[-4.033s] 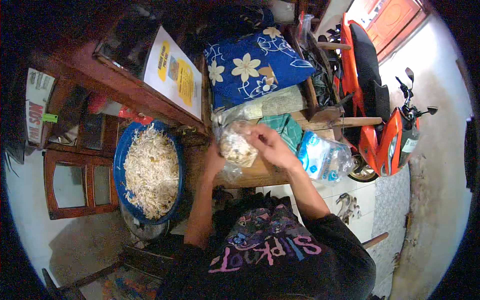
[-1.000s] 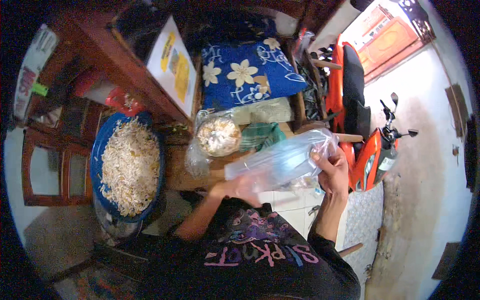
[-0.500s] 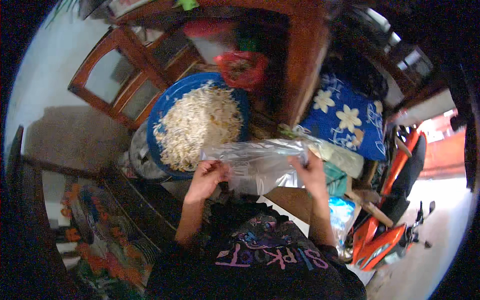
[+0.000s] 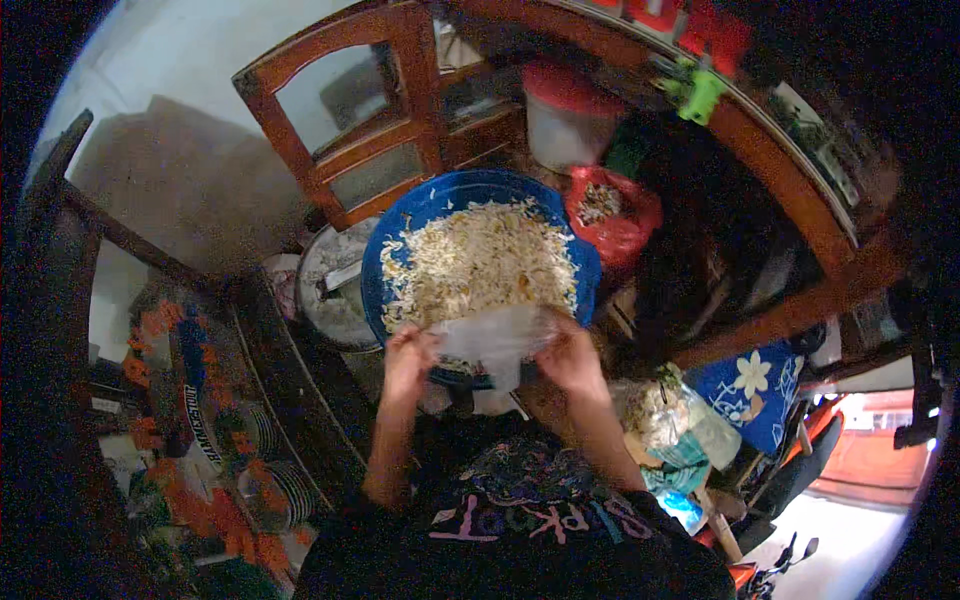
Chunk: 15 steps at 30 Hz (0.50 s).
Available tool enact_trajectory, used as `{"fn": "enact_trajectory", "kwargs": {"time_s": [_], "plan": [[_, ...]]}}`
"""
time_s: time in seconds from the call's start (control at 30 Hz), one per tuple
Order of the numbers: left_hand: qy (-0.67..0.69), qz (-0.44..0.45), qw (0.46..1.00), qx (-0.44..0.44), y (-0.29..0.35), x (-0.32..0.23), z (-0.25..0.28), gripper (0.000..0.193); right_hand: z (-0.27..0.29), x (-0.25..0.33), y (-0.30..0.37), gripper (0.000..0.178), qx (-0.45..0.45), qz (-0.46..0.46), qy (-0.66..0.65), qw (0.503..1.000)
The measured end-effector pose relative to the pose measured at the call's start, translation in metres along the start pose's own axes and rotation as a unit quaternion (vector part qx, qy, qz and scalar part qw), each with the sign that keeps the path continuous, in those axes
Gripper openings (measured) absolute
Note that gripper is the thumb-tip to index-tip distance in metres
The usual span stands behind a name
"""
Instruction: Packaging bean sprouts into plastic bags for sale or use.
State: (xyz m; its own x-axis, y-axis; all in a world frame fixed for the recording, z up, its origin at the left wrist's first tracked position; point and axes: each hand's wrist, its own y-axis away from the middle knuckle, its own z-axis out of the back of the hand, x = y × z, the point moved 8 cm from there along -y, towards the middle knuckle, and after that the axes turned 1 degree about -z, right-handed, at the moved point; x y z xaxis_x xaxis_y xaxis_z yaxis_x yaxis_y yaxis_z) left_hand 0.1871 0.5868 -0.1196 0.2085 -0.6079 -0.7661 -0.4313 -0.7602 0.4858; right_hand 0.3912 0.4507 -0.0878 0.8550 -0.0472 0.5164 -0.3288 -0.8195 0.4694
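Observation:
A clear plastic bag (image 4: 490, 338) stretches between my two hands, over the near edge of a wide blue tub (image 4: 374, 275). The fingers of my left hand (image 4: 409, 362) are closed on the bag's left end. My right hand (image 4: 572, 358) grips its other end, partly smeared by motion. Inside the tub lies a broad heap of pale, shredded, flaky pieces (image 4: 480, 250), some yellowish; I cannot tell what they are. The bag looks flat, with nothing visible in it, and hides the nearest part of the heap.
Beyond the tub, a red plastic bag (image 4: 622, 232) holds small pieces beside a white bucket (image 4: 562, 130) with a red lid. Left of it are a round whitish container (image 4: 335, 285) and a wooden cabinet door (image 4: 300, 150). Packed plastic bags (image 4: 665, 415) lie right of my right arm.
The view has swung to the right. My hands and the plastic bag have come from right of the tub to its near edge, and the bag is less widely stretched.

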Motion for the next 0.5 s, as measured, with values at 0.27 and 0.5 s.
{"fn": "enact_trajectory", "kwargs": {"time_s": [0.27, 0.5], "plan": [[-0.275, -0.326, 0.889, 0.167, -0.011, -0.089, -0.053, 0.056, -0.105, 0.010, -0.055, 0.016, 0.178, 0.005, 0.515, 0.839], [-0.633, -0.221, 0.730, 0.136, -0.127, -0.072, 0.027, 0.058, -0.107, -0.012, -0.148, 0.078, 0.222, 0.106, 0.874, 0.420]]}}
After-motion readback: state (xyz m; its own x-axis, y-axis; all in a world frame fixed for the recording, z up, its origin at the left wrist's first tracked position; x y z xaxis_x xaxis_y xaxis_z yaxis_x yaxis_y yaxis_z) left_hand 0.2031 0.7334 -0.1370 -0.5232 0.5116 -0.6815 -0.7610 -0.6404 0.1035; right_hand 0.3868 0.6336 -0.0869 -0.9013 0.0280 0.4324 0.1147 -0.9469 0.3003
